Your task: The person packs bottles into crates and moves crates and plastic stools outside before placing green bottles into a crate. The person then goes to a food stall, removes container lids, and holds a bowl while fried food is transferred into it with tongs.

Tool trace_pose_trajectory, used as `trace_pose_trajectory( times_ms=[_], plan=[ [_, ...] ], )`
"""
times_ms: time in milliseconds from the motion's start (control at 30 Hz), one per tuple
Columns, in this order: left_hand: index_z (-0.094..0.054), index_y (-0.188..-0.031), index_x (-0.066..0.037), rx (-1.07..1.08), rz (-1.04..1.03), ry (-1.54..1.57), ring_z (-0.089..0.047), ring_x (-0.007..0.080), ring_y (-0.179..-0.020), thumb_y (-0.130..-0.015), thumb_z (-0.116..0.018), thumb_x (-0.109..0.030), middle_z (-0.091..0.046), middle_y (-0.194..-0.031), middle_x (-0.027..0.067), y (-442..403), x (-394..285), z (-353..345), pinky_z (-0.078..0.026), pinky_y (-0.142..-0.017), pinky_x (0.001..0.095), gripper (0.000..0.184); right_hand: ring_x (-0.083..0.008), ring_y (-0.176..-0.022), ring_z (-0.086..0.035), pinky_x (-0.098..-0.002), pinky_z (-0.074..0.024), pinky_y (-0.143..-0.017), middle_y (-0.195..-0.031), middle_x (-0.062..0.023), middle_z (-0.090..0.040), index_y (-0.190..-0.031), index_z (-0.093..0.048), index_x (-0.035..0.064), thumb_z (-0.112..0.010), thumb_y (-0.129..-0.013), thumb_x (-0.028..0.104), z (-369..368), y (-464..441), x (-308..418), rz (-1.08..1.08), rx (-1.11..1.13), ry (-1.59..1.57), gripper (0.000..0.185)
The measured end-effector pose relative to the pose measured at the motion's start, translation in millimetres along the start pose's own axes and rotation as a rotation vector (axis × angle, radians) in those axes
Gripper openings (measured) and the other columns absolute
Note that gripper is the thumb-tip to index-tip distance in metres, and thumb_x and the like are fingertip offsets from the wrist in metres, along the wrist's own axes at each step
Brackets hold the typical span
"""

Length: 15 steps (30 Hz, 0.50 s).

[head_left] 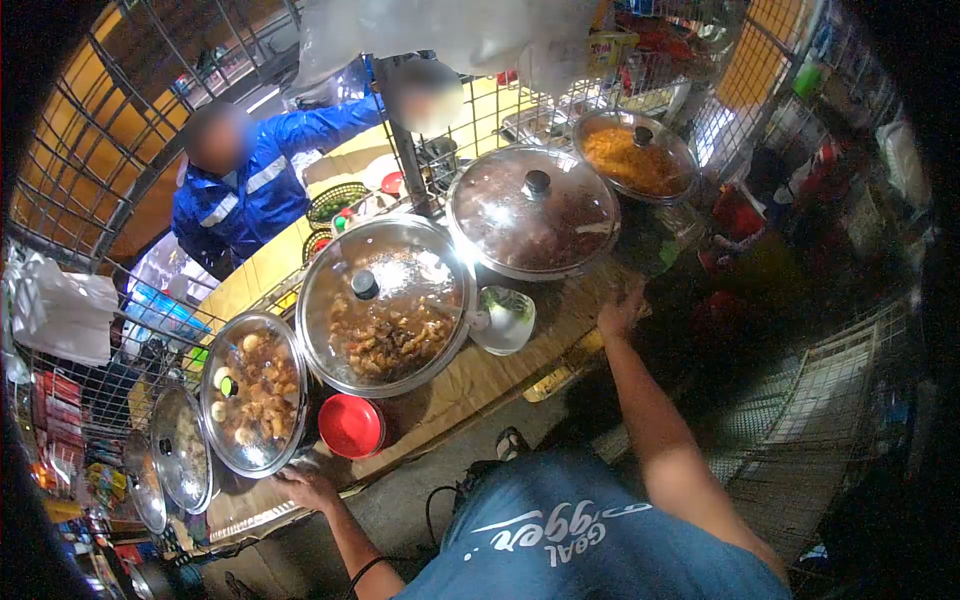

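Fingers [292, 481] looked apart and empty, left and right alike. At left, the lidded egg dish [265, 420] stood on the desk [440, 400], its oval outline's long axis nearly upright in view, knob [229, 386] facing left. Beside its near rim, the left hand [308, 489] touched the desk's edge. Next came the red bowl [351, 426], mouth up, the pale tub [503, 322], then the right hand [622, 310].

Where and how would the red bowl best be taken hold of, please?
Probably grip the red bowl by its near rim, from the wearer's side: it is round and open-topped, while the clear lid at its left and the larger lid behind it stand close.
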<state>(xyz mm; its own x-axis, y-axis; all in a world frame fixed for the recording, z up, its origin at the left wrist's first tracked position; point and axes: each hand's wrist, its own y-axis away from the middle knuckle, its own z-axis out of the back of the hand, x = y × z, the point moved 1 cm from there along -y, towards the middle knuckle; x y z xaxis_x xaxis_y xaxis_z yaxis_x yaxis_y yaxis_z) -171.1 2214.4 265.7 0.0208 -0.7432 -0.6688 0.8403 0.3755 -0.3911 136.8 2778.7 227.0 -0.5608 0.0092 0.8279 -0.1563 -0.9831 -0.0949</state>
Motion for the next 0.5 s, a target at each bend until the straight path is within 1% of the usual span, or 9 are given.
trace_pose_trajectory(
  times_ms=[67, 100, 167, 200, 267, 300, 400, 467, 500],
  plan=[
    [-0.043, -0.135, -0.001, 0.001, 0.002, 0.030, -0.053, 0.0476, -0.107, -0.099, -0.037, -0.045, -0.052, -0.127, 0.0272, -1.1, 4.5, -2.7, -0.040, -0.086, 0.0528, 0.056, -0.0378, -0.138, -0.030, -0.0471, -0.0274, -0.111, -0.152, -0.0203, -0.026, -0.150, -0.017, 0.0059, -0.054, -0.096, 0.035, 3.6, -0.1, 6.0, 0.098, -0.047, 0.074, 0.072],
    [-0.043, -0.135, -0.001, 0.006, 0.003, 0.033, -0.053, 0.0476, -0.107, -0.099, -0.037, -0.045, -0.052, -0.127, 0.0272, -1.8, 8.5, -5.8, -0.040, -0.086, 0.0528, 0.056, -0.0378, -0.138, -0.030, -0.0471, -0.0274, -0.111, -0.152, -0.0203, -0.026, -0.150, -0.017, 0.0059, -0.054, -0.096, 0.035, 5.2, -0.2, 8.3, 0.099, -0.051, 0.078, 0.072],
    [-0.042, -0.134, -0.001, -0.045, -0.225, -0.166, -0.052, 0.0471, -0.108, -0.099, -0.037, -0.045, -0.050, -0.128, 0.0275, -2.1, 13.9, -8.8, -0.040, -0.087, 0.0529, 0.056, -0.0372, -0.137, -0.030, -0.0463, -0.0256, -0.112, -0.151, -0.0203, -0.028, -0.150, -0.017, 0.0046, -0.054, -0.096, 0.036, 6.4, 2.0, 9.2, 0.027, -0.021, -0.073, 0.073],
    [-0.042, -0.134, -0.001, -0.044, -0.222, -0.166, -0.052, 0.0471, -0.108, -0.099, -0.037, -0.045, -0.050, -0.128, 0.0275, -1.9, 18.3, -9.3, -0.040, -0.087, 0.0529, 0.056, -0.0372, -0.137, -0.030, -0.0463, -0.0256, -0.112, -0.151, -0.0203, -0.028, -0.150, -0.017, 0.0046, -0.054, -0.096, 0.036, 5.8, 1.3, 7.6, 0.030, -0.021, -0.071, 0.073],
    [-0.041, -0.133, 0.001, 0.026, -0.030, -0.079, -0.051, 0.0471, -0.109, -0.099, -0.037, -0.044, -0.050, -0.127, 0.0281, -4.3, 19.6, -6.7, -0.040, -0.087, 0.0532, 0.057, -0.0354, -0.138, -0.029, -0.0443, -0.0222, -0.113, -0.150, -0.0200, -0.029, -0.149, -0.019, 0.0033, -0.054, -0.096, 0.035, -0.9, -1.9, 0.8, 0.083, 0.034, -0.220, 0.071],
    [-0.041, -0.133, 0.002, 0.061, 0.065, -0.032, -0.051, 0.0471, -0.110, -0.099, -0.037, -0.044, -0.050, -0.127, 0.0285, -4.5, 21.2, -8.8, -0.040, -0.087, 0.0534, 0.058, -0.0354, -0.138, -0.029, -0.0443, -0.0222, -0.113, -0.150, -0.0200, -0.029, -0.149, -0.019, 0.0033, -0.054, -0.096, 0.035, -3.0, -3.7, -3.3, 0.087, 0.033, -0.221, 0.071],
    [-0.041, -0.134, 0.004, 0.086, 0.085, 0.022, -0.046, 0.0462, -0.116, -0.099, -0.036, -0.047, -0.045, -0.132, 0.0294, -7.5, 32.3, -10.7, -0.037, -0.095, 0.0505, 0.061, -0.0336, -0.138, -0.030, -0.0424, -0.0214, -0.114, -0.151, -0.0189, -0.029, -0.149, -0.020, 0.0030, -0.056, -0.096, 0.031, -0.3, -3.1, -5.3, 0.078, 0.030, -0.130, 0.069],
    [-0.039, -0.136, 0.004, 0.086, 0.073, 0.024, -0.043, 0.0446, -0.121, -0.099, -0.036, -0.049, -0.044, -0.134, 0.0283, -8.2, 41.5, -14.3, -0.034, -0.101, 0.0481, 0.065, -0.0367, -0.135, -0.034, -0.0420, -0.0264, -0.112, -0.149, -0.0189, -0.032, -0.145, -0.028, 0.0013, -0.058, -0.094, 0.030, -7.5, -7.9, -19.4, 0.245, -0.098, 0.042, 0.066],
    [-0.037, -0.138, 0.004, 0.069, 0.085, 0.010, -0.043, 0.0448, -0.122, -0.098, -0.035, -0.052, -0.044, -0.134, 0.0289, -9.9, 51.4, -17.4, -0.034, -0.101, 0.0480, 0.069, -0.0367, -0.135, -0.034, -0.0420, -0.0264, -0.112, -0.149, -0.0189, -0.032, -0.145, -0.028, 0.0013, -0.058, -0.094, 0.030, -9.7, -10.3, -26.7, 0.245, -0.099, 0.049, 0.066]
  ],
)
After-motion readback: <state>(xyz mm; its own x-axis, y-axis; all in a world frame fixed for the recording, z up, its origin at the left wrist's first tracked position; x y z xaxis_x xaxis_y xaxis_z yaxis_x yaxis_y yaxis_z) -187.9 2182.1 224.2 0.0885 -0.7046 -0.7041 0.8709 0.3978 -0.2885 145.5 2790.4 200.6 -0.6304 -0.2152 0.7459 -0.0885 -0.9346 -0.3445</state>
